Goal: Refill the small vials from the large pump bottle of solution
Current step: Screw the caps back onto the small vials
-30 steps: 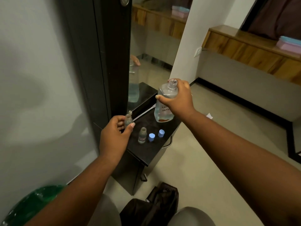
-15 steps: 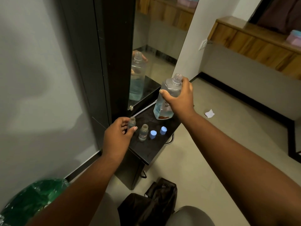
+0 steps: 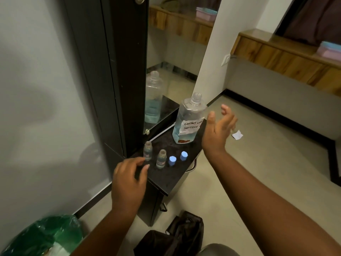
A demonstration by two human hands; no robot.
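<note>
Standing uncapped on the black counter [image 3: 171,183] right now is the big bottle [image 3: 189,120], back by the mirror [image 3: 175,58], with a paper label reading "CONTACT LENS SOLUTION" and some blue liquid low inside. Both hands are empty. The right hand [image 3: 217,130] hovers just right of the bottle, fingers [image 3: 226,109] spread wide and not touching it. The left hand [image 3: 129,179] sits near the counter's front left corner, fingers [image 3: 139,161] loosely curled and open, just short of the left vial [image 3: 147,150]. A second vial [image 3: 161,158] stands just beside that one, both upright and open on top. Two blue caps [image 3: 178,158] sit to the right of the vials, off them. A dark bag [image 3: 177,237] lies on the floor below, plus a green plastic bag [image 3: 44,235] at bottom left.
</note>
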